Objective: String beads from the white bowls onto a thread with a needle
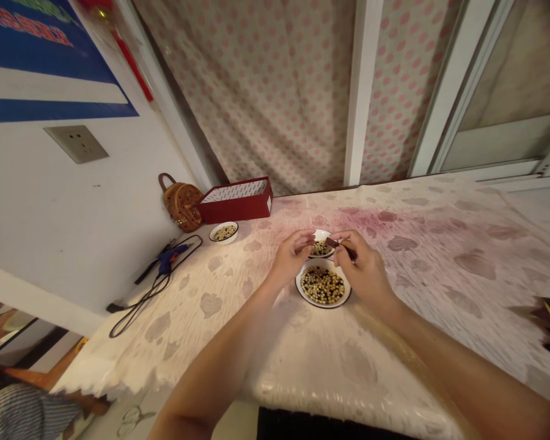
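Note:
A white bowl with a dark rim (347,297), filled with yellow and black bead-like pieces (323,284), stands on the table below my hands. Just behind it, a second white bowl (321,234) with similar pieces is partly covered by my fingers. My right hand (360,261) pinches a small dark reddish-brown stick-like piece (332,242), which points left over the back bowl. Across from it, my left hand (289,256) has its fingers curled together at that bowl's left side. Something small and brownish may be between them; I cannot make it out.
A third bowl (223,233) stands farther left, near a red box (236,211) and a brown mini backpack (182,205). A blue glue gun (167,260) with a looped black cord lies by the wall. Scissors (135,420) lie below the table's front edge.

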The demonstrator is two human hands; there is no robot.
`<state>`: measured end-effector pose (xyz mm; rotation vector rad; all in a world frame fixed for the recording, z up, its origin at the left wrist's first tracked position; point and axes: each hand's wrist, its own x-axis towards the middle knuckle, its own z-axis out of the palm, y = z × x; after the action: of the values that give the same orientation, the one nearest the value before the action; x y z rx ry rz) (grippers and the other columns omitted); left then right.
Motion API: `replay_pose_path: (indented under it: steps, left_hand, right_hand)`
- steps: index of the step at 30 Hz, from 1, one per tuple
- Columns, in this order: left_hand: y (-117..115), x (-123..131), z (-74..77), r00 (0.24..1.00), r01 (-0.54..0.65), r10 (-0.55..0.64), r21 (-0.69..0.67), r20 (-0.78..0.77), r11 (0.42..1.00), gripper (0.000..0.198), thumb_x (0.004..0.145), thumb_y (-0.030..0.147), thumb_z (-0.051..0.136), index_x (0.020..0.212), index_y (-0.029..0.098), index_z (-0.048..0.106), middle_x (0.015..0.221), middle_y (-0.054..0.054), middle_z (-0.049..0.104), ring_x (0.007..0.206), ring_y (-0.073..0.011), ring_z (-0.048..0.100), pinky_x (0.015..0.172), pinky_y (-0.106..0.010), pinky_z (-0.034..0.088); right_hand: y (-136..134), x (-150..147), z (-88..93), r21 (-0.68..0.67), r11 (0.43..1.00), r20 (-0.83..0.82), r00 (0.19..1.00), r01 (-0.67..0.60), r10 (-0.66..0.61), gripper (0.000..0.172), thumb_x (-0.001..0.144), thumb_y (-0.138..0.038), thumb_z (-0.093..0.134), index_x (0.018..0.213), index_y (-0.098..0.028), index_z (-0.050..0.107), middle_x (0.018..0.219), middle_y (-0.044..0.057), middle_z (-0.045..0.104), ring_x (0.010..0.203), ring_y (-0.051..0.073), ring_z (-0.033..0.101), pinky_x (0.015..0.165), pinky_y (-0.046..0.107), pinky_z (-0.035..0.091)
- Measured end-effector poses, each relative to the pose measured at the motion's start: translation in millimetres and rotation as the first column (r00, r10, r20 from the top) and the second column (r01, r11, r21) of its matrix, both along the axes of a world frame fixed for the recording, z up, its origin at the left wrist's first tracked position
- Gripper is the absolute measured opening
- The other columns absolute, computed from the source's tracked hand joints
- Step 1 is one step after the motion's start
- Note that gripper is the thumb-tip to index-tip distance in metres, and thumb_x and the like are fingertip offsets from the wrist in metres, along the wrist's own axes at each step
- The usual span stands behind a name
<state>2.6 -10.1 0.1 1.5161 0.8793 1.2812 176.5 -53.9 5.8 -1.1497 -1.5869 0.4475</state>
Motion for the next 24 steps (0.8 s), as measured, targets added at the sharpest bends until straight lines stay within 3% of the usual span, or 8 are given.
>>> replay_pose_path:
  steps: [2, 5, 7, 10, 13, 17, 24]
  left_hand:
    - [-4, 0, 2.2, 1.000, 0.025, -0.025, -0.011, -0.006, 1.000, 0.031, 0.083, 0.013, 0.073, 0.113, 0.019, 0.070, 0.121, -0.010, 0.073, 0.117, -0.0228, 0.067, 0.107, -0.040, 0.048]
    - [-12, -3, 11.5, 0.994, 0.068, -0.056, -0.129, 0.094, 0.989, 0.031, 0.082, 0.029, 0.079, 0.111, 0.020, 0.071, 0.116, -0.010, 0.074, 0.111, -0.0219, 0.068, 0.100, -0.037, 0.050]
    - [-17, -5, 20.3, 0.973, 0.130, -0.083, -0.217, 0.214, 0.967, 0.034, 0.078, 0.040, 0.084, 0.099, 0.017, 0.071, 0.100, -0.007, 0.073, 0.093, -0.0169, 0.068, 0.088, -0.031, 0.052]
    - [-23, -11, 32.2, 0.929, 0.254, -0.172, -0.227, 0.327, 0.940, 0.048, 0.069, 0.053, 0.089, 0.072, 0.016, 0.059, 0.070, 0.000, 0.060, 0.065, -0.0088, 0.054, 0.067, -0.024, 0.047]
    - [-29, -18, 38.1, 0.890, 0.390, -0.318, -0.183, 0.327, 0.902, 0.064, 0.063, 0.065, 0.088, 0.061, 0.018, 0.044, 0.057, 0.004, 0.043, 0.055, -0.0078, 0.040, 0.054, -0.024, 0.037]
    - [-39, -24, 39.0, 0.820, 0.554, -0.502, -0.160, 0.275, 0.817, 0.072, 0.058, 0.075, 0.084, 0.058, 0.021, 0.038, 0.052, 0.004, 0.034, 0.050, -0.0097, 0.033, 0.047, -0.028, 0.029]
    - [-44, -25, 39.3, 0.800, 0.590, -0.535, -0.188, 0.274, 0.786, 0.077, 0.050, 0.079, 0.084, 0.051, 0.021, 0.033, 0.045, 0.002, 0.029, 0.044, -0.0109, 0.033, 0.042, -0.028, 0.028]
  right_hand:
    - [-1, 0, 1.1, 0.004, 1.000, -0.005, 1.000, 0.004, -0.004, 0.018, 0.092, -0.026, 0.047, 0.106, -0.023, 0.058, 0.072, -0.001, 0.068, 0.065, 0.019, 0.065, 0.067, 0.032, 0.046]
    - [-2, 1, 3.6, 0.003, 1.000, -0.010, 1.000, 0.014, -0.014, 0.018, 0.092, -0.025, 0.047, 0.105, -0.023, 0.059, 0.070, -0.001, 0.067, 0.064, 0.019, 0.065, 0.067, 0.032, 0.046]
    - [-2, 1, 5.0, 0.006, 1.000, -0.010, 1.000, 0.028, -0.028, 0.018, 0.092, -0.026, 0.047, 0.105, -0.023, 0.059, 0.070, -0.001, 0.068, 0.064, 0.019, 0.065, 0.066, 0.032, 0.046]
    - [-2, 1, 6.0, 0.023, 0.999, -0.016, 0.999, 0.043, -0.043, 0.019, 0.091, -0.026, 0.048, 0.106, -0.023, 0.060, 0.069, 0.000, 0.068, 0.063, 0.019, 0.065, 0.064, 0.032, 0.045]
    - [-1, 1, 5.3, 0.036, 0.997, -0.021, 0.998, 0.062, -0.062, 0.020, 0.091, -0.026, 0.049, 0.106, -0.023, 0.061, 0.068, 0.000, 0.068, 0.061, 0.019, 0.064, 0.061, 0.031, 0.044]
    - [0, 1, 3.6, 0.028, 0.996, -0.013, 0.997, 0.080, -0.080, 0.020, 0.091, -0.026, 0.049, 0.106, -0.023, 0.062, 0.067, -0.001, 0.068, 0.059, 0.019, 0.063, 0.060, 0.031, 0.043]
    - [0, 1, 3.2, 0.031, 0.998, -0.006, 0.998, 0.063, -0.063, 0.018, 0.092, -0.028, 0.048, 0.104, -0.022, 0.061, 0.063, -0.002, 0.068, 0.056, 0.019, 0.062, 0.058, 0.030, 0.042]
